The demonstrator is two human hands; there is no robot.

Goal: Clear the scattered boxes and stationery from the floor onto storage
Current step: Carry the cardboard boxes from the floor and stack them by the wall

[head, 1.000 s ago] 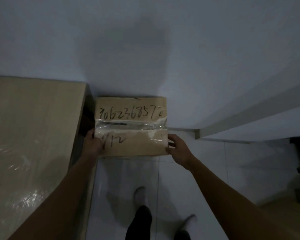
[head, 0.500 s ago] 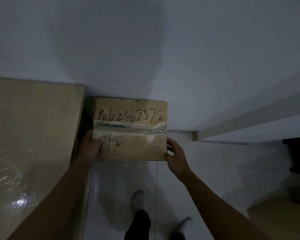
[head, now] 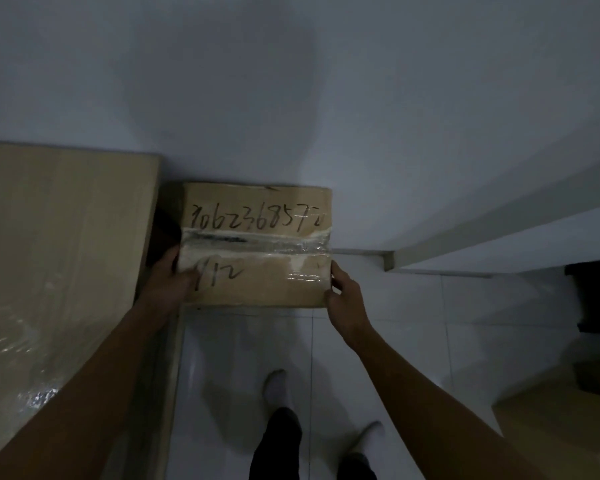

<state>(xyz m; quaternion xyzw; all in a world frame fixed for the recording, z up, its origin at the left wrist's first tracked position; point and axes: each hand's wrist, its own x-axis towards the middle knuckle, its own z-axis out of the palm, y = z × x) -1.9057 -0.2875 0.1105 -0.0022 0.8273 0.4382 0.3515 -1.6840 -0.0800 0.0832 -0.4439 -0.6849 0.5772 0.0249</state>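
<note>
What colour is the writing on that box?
Black handwritten marker on the brown cardboard box, seen in the head view.

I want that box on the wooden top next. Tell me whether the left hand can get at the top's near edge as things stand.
Probably not yet: the left hand grips the taped cardboard box, though the wooden top lies right beside it.

Grey wall (head: 291, 81) above white tiled floor (head: 413, 323).

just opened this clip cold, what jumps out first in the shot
A taped cardboard box with handwritten digits sits mid-frame against the white wall, the left hand and right hand gripping its near corners. A large plastic-wrapped wooden surface fills the left side.
</note>
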